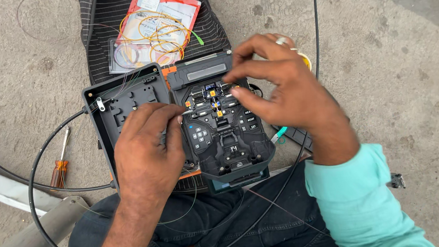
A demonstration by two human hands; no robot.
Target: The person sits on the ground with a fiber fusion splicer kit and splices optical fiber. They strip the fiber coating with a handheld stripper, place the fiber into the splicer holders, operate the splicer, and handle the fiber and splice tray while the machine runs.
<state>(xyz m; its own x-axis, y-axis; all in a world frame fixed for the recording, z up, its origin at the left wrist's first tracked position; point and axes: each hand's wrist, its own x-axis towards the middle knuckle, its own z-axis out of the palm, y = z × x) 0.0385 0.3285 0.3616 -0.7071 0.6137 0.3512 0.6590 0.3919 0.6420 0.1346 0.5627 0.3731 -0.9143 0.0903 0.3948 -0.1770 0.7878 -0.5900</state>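
Black fusion splicer (224,139) rests on the person's lap; left hand (145,148) pinches a thin fibre (185,112) at its edge, right hand (279,84) presses fingertips onto its clamps.

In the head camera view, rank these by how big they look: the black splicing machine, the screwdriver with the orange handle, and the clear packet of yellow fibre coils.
Largest to smallest, as they look in this view:
1. Black splicing machine
2. Clear packet of yellow fibre coils
3. Screwdriver with the orange handle

The machine sits nearer the camera, on the lap, so its lead is partly nearness.
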